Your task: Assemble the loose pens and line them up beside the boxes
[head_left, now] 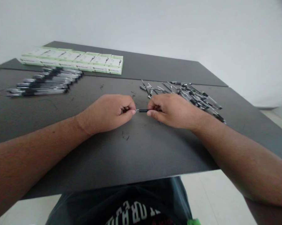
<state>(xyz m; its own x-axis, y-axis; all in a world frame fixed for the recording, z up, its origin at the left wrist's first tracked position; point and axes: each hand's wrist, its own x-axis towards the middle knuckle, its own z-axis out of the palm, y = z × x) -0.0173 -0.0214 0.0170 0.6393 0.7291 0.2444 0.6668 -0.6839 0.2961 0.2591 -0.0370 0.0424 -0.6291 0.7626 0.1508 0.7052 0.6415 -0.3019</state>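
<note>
A pen (pixel 143 110) with a black grip lies level between my two hands, just above the dark table (pixel 141 150). My left hand (pixel 115 111) pinches its silvery tip end between thumb and forefinger. On the barrel side, my right hand (pixel 171 109) is closed around the pen, hiding most of that end. Behind and right of my right hand spreads a loose pile of pens and pen parts (pixel 194 98), clear and black, pointing in mixed directions.
At the left lies a stack of pens (pixel 47 81), roughly lined up. Behind it stands a row of several white and green boxes (pixel 84 61). Dark scraps or marks (pixel 125 136) dot the tabletop. A white wall (pixel 141 25) rises behind the table.
</note>
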